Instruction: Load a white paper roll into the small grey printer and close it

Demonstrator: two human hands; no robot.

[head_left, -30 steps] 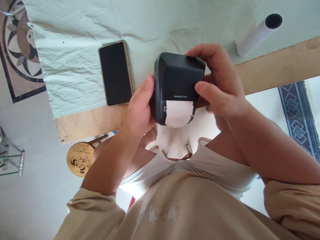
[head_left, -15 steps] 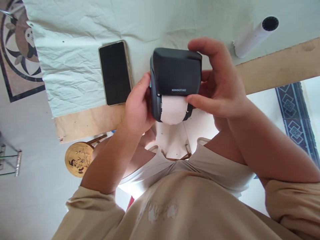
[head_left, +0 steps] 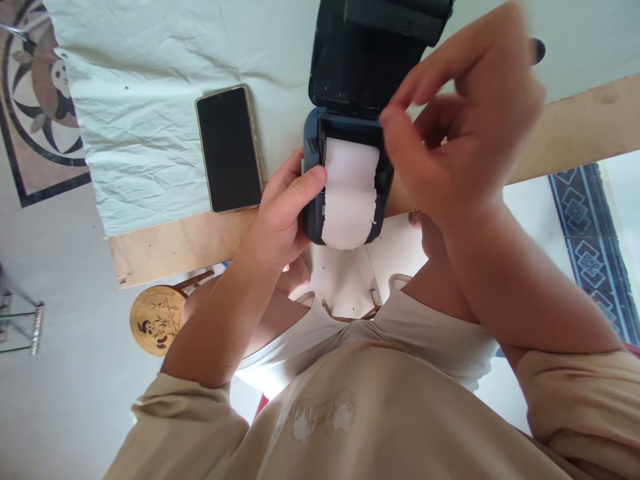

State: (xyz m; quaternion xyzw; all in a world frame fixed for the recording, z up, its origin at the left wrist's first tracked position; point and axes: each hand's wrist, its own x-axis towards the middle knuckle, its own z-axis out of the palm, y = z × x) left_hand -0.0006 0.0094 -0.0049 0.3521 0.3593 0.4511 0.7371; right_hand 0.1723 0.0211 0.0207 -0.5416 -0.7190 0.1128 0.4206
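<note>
My left hand (head_left: 280, 213) grips a small dark label printer (head_left: 313, 200) by its left side, thumb resting on its front edge. The printer's lid (head_left: 365, 53) stands flipped up and open, away from me. Inside, a white paper roll (head_left: 350, 190) shows, with a torn edge hanging over the front. My right hand (head_left: 465, 127) hovers just right of the open printer, fingers spread and slightly blurred, holding nothing.
A black phone (head_left: 229, 148) lies face up on the pale green cloth (head_left: 150, 120) left of the printer. The wooden table edge (head_left: 170, 243) runs below it. A white paper tube (head_left: 537, 50) peeks out behind my right hand. A round stool (head_left: 157, 320) stands on the floor.
The printer's lid, closed before, has swung up and open, exposing the paper roll. My right hand let go of the lid and lifted off to the right.
</note>
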